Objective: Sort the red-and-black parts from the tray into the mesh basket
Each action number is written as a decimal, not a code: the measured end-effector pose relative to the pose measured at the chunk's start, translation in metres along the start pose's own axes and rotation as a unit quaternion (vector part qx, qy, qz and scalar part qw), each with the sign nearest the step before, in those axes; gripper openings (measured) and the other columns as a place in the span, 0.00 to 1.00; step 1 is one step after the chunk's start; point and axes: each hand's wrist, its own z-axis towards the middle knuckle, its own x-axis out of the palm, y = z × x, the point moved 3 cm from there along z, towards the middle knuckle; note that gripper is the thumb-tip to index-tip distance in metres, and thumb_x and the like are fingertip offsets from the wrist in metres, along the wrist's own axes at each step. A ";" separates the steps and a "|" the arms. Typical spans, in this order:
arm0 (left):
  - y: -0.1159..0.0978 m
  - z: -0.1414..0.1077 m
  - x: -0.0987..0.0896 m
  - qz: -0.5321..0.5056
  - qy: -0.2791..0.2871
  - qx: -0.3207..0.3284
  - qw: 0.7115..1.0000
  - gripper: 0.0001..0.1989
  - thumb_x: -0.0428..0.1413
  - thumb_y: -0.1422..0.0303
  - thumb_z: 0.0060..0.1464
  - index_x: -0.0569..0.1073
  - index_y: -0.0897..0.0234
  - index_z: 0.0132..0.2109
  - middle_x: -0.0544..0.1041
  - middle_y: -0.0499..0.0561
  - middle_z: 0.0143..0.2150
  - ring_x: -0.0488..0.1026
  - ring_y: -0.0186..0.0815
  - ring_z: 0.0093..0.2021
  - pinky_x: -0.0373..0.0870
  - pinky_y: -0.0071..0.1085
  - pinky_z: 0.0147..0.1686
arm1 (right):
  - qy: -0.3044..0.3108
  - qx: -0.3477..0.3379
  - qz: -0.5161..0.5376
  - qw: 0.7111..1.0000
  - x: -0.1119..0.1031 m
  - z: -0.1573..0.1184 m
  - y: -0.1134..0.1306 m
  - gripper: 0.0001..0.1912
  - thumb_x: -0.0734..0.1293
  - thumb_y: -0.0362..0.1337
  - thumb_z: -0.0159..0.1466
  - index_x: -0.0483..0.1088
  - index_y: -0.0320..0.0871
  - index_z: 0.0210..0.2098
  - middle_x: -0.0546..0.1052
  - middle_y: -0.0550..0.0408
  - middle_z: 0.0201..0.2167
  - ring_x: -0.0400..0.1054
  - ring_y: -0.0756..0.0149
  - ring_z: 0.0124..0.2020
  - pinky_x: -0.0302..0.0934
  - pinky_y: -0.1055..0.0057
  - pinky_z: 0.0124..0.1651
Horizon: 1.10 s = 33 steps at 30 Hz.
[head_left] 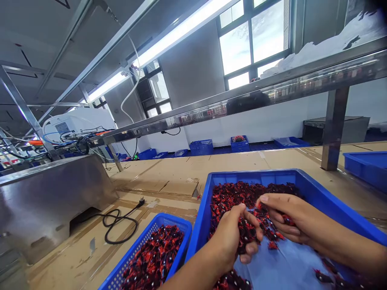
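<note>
My left hand (232, 237) is curled around a handful of small shiny red-and-black pieces (247, 233), above the large blue bin (260, 176). Close by on the right, my right hand (286, 217) has its thumb and forefinger pinched together, and a red-and-black piece (288, 220) shows between its curled fingers. What the pinching fingertips hold is too small to make out. Many more such pieces (232, 195) lie heaped along the far and left sides of the bin. Beneath my hands, part of its pale blue bottom (284, 262) is bare, with a few loose pieces on it.
A smaller blue perforated basket (154, 223), full of the same pieces, stands left of the bin. A coiled black plug cord (121, 229) lies on the cardboard-covered table (169, 169) beside a metal housing (57, 193). A metal post (334, 129) and another blue tray (365, 167) are at right.
</note>
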 end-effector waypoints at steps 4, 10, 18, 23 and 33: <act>-0.001 -0.002 0.002 0.004 0.006 0.001 1.000 0.24 0.52 0.42 0.60 0.66 0.59 0.38 0.73 0.48 0.29 0.56 0.25 0.16 0.45 0.20 0.13 | 0.023 0.011 0.072 0.997 -0.001 0.001 -0.004 0.29 0.69 0.60 0.67 0.62 0.44 0.23 0.55 0.67 0.11 0.37 0.80 0.13 0.35 0.77 0.17; -0.001 0.001 0.001 0.012 0.004 -0.017 1.000 0.27 0.47 0.39 0.64 0.66 0.60 0.37 0.72 0.48 0.28 0.57 0.26 0.15 0.47 0.20 0.11 | 0.018 0.045 0.085 0.995 0.002 -0.003 -0.003 0.30 0.68 0.59 0.68 0.62 0.44 0.22 0.54 0.66 0.10 0.38 0.80 0.11 0.35 0.78 0.15; 0.003 0.003 -0.001 0.020 0.015 -0.035 0.999 0.35 0.42 0.30 0.61 0.67 0.60 0.37 0.72 0.49 0.28 0.57 0.26 0.15 0.44 0.21 0.12 | -0.008 0.040 0.127 0.991 0.014 -0.010 -0.002 0.21 0.69 0.59 0.65 0.73 0.46 0.38 0.73 0.60 0.25 0.50 0.75 0.15 0.40 0.77 0.13; 0.009 0.003 0.000 0.054 -0.002 -0.080 0.995 0.46 0.38 0.23 0.54 0.73 0.63 0.39 0.63 0.43 0.21 0.54 0.27 0.14 0.43 0.22 0.14 | -0.042 -0.193 -0.285 0.938 0.034 -0.021 0.007 0.09 0.75 0.42 0.61 0.79 0.49 0.41 0.76 0.59 0.27 0.70 0.66 0.29 0.64 0.71 0.33; 0.013 0.000 0.006 0.104 0.038 -0.063 0.992 0.49 0.34 0.21 0.50 0.72 0.64 0.36 0.71 0.50 0.25 0.58 0.27 0.14 0.47 0.22 0.11 | -0.139 -0.433 -0.473 0.754 0.029 -0.036 0.017 0.08 0.65 0.37 0.71 0.76 0.48 0.47 0.84 0.60 0.33 0.79 0.68 0.29 0.68 0.72 0.32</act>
